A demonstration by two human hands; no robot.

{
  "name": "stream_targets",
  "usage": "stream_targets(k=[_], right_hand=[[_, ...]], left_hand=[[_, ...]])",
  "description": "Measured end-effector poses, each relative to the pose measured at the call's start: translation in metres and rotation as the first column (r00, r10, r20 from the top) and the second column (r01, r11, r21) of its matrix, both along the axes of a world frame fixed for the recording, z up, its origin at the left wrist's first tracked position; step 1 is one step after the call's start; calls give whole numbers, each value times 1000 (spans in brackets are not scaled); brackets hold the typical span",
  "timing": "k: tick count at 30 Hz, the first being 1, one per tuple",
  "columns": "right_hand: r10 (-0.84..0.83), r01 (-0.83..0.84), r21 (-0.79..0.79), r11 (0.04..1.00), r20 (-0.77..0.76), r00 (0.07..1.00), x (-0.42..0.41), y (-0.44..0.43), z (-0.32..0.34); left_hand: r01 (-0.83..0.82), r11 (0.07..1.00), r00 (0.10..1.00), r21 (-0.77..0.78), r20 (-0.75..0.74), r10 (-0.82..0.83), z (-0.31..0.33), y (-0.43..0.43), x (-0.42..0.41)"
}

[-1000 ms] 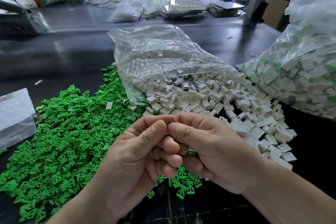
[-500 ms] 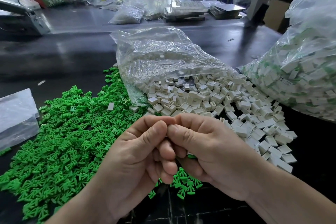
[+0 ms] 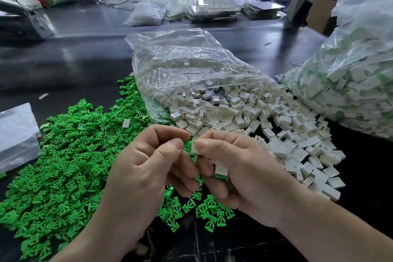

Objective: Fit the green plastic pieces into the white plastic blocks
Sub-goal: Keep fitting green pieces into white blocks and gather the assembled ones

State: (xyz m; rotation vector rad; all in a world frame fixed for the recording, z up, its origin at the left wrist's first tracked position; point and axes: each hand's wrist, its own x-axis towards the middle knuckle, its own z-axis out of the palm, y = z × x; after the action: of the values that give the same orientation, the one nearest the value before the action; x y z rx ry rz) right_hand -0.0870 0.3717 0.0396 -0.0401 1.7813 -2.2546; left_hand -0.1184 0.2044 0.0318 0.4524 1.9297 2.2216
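My right hand (image 3: 240,174) pinches a white plastic block (image 3: 194,147) between thumb and forefinger. A second white block with a green piece fitted in it (image 3: 220,171) sits lower down, held by its curled fingers. My left hand (image 3: 146,170) is just left of the block, fingers curled and thumb near the forefinger; whether it holds a green piece is hidden. A wide pile of loose green pieces (image 3: 63,166) covers the table at the left. Loose white blocks (image 3: 255,117) spill from a clear bag (image 3: 180,66) at the centre.
A large clear bag of white blocks with green pieces inside (image 3: 350,74) stands at the right. A flat clear plastic bag (image 3: 17,134) lies at the left edge. The dark table (image 3: 63,64) stretches back to trays, bags and a machine.
My hands have drawn slightly apart. The white block between my right thumb and forefinger now shows, and the fitted block lower in that hand has come into view.
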Motion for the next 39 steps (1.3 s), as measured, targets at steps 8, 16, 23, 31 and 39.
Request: stream_targets(k=[8, 16, 23, 31, 39], right_hand=[[174, -126, -512, 850, 46, 984, -7, 10, -2], [53, 74, -591, 804, 195, 979, -15, 22, -1], [-64, 176, -415, 893, 269, 961, -16, 21, -2], [-12, 52, -226, 973, 177, 984, -12, 15, -5], [-13, 35, 214, 976, -103, 995, -4, 5, -11]], left_hand=[[-377, 493, 809, -785, -538, -238, -16, -6, -18], [-484, 300, 712, -822, -569, -411, -22, -4, -22], [-475, 338, 736, -813, -577, -354, -18, -7, -20], [-347, 738, 863, -579, -506, 9, -10, -11, -20], [-68, 997, 995, -47, 74, 71, -4, -4, -12]])
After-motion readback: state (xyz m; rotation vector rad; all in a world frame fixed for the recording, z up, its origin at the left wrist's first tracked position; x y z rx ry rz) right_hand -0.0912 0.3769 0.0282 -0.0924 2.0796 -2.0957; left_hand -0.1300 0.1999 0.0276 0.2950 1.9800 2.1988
